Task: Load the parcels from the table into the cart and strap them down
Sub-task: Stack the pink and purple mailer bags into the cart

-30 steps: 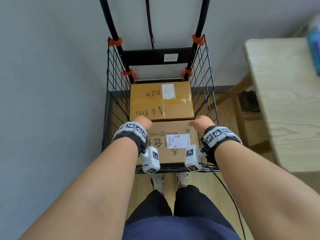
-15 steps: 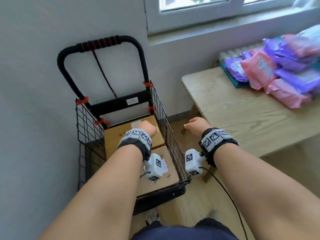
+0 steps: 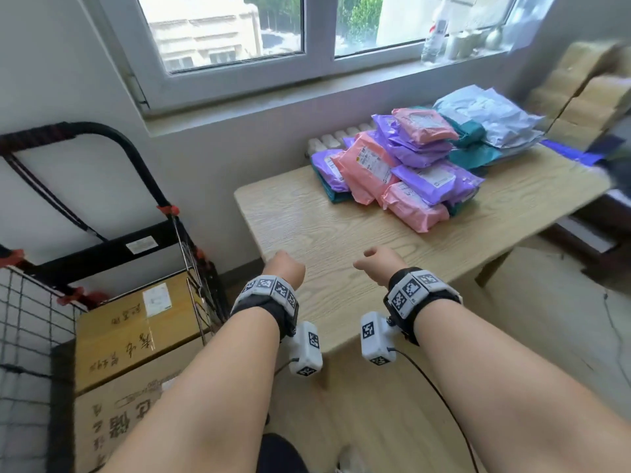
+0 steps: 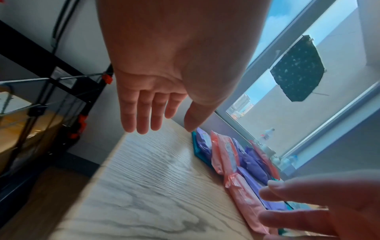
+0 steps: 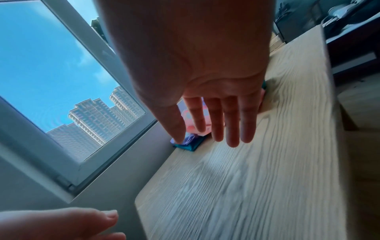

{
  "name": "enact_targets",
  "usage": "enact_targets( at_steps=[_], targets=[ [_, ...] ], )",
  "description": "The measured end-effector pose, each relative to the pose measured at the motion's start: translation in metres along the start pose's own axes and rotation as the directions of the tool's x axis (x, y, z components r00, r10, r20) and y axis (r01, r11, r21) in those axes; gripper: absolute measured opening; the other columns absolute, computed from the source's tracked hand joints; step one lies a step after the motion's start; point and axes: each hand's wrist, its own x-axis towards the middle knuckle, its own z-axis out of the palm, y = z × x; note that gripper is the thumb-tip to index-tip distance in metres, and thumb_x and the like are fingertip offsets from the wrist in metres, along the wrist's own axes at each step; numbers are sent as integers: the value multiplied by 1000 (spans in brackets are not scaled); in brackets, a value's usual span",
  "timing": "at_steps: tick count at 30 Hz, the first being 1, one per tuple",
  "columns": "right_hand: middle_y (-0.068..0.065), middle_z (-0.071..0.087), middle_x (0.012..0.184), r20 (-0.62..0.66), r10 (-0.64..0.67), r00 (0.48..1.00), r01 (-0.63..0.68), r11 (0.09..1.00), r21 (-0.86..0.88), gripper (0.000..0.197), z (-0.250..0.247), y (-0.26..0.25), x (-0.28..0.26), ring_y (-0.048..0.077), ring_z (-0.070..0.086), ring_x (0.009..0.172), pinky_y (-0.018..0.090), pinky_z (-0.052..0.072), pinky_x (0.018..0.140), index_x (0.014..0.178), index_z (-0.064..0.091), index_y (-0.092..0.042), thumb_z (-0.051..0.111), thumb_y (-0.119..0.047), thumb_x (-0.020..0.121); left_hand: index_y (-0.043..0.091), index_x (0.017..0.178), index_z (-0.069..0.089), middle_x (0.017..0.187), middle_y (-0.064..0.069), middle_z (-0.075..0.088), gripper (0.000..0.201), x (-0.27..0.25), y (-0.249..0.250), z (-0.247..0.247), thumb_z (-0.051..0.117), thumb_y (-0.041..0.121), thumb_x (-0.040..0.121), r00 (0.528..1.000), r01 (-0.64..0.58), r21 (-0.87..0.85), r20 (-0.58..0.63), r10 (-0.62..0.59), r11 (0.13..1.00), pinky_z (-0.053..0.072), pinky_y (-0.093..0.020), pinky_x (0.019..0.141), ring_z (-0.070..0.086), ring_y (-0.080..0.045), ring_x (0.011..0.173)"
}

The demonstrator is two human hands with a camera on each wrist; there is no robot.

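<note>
A pile of soft parcels (image 3: 409, 165) in pink, purple, teal and pale blue wrapping lies at the far side of the light wooden table (image 3: 307, 227). The black wire cart (image 3: 30, 322) stands at the left with two cardboard boxes (image 3: 129, 332) inside. My left hand (image 3: 285, 269) and right hand (image 3: 374, 264) hover over the table's near corner, short of the pile. The wrist views show the left hand's fingers (image 4: 141, 116) and the right hand's fingers (image 5: 230, 123) straight and holding nothing. A dark strap (image 3: 51, 196) hangs from the cart's handle.
A window (image 3: 273, 29) with bottles on its sill runs behind the table. Stacked cardboard boxes (image 3: 587, 90) stand at the far right. A cable (image 3: 444, 404) trails from the right wrist camera. Wooden floor lies below the table's front edge.
My view has swung from the cart to the table. Both hands have left the cart's boxes and moved right, out over the table's near corner.
</note>
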Motion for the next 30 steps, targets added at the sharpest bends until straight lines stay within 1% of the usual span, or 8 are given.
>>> enact_targets(
  at_steps=[2, 7, 12, 15, 18, 22, 26, 30],
  targets=[
    [3, 56, 99, -4, 20, 1000, -20, 1000, 23, 49, -21, 18, 10, 20, 51, 85, 30, 41, 75, 130, 54, -6, 63, -24, 85, 7, 136, 40, 125, -12, 57, 48, 2, 22, 14, 44, 16, 90, 1000, -8, 15, -14, 9, 1000, 49, -34, 81, 60, -29, 106],
    [5, 56, 132, -34, 46, 998, -42, 994, 105, 56, -65, 47, 44, 19, 53, 96, 32, 44, 84, 133, 51, -11, 66, -28, 83, 8, 138, 39, 121, -13, 59, 50, 24, 71, 39, 47, 18, 90, 1000, -25, 23, -17, 25, 999, 49, -36, 84, 61, -30, 105],
    [3, 59, 122, -67, 18, 998, -14, 998, 64, 55, -108, 43, 93, 19, 55, 95, 28, 43, 81, 134, 51, -12, 66, -31, 85, 8, 140, 37, 133, -12, 53, 50, 68, 123, 47, 47, 19, 92, 998, -51, 47, -39, 53, 998, 43, -33, 87, 54, -29, 118],
    [8, 64, 119, -109, 14, 994, -5, 997, 79, 44, -133, 35, 122, 21, 61, 102, 31, 47, 92, 123, 58, -11, 65, -31, 84, 6, 139, 39, 137, -14, 50, 49, 101, 155, 47, 49, 18, 93, 997, -62, 61, -50, 65, 996, 42, -34, 95, 51, -31, 123],
    [7, 57, 131, -111, 30, 993, -20, 996, 88, 59, -159, 31, 144, 23, 55, 118, 32, 42, 101, 132, 52, -13, 64, -40, 82, 6, 133, 45, 133, -15, 53, 44, 127, 187, 50, 48, 18, 91, 995, -92, 60, -36, 94, 994, 42, -35, 92, 53, -32, 120],
    [8, 51, 140, -135, 58, 989, -44, 993, 107, 62, -191, 37, 176, 23, 49, 126, 31, 37, 103, 141, 43, -12, 62, -37, 88, 5, 122, 53, 121, -15, 60, 38, 154, 231, 55, 48, 23, 89, 987, -158, 65, -24, 160, 985, 42, -33, 82, 58, -33, 108],
    [10, 47, 143, -149, 64, 987, -50, 994, 100, 63, -220, 41, 212, 26, 46, 130, 35, 36, 108, 142, 41, -12, 61, -39, 88, 6, 133, 46, 133, -16, 52, 49, 177, 270, 62, 49, 25, 88, 987, -147, 75, -55, 151, 986, 43, -37, 98, 52, -33, 120],
    [10, 51, 138, -204, 10, 979, 4, 998, 68, 62, -251, 34, 267, 27, 49, 125, 37, 39, 105, 137, 47, -18, 60, -45, 83, 12, 126, 54, 129, -14, 54, 48, 212, 302, 69, 51, 24, 80, 977, -164, 51, -128, 169, 985, 44, -43, 101, 53, -35, 117]
  ],
)
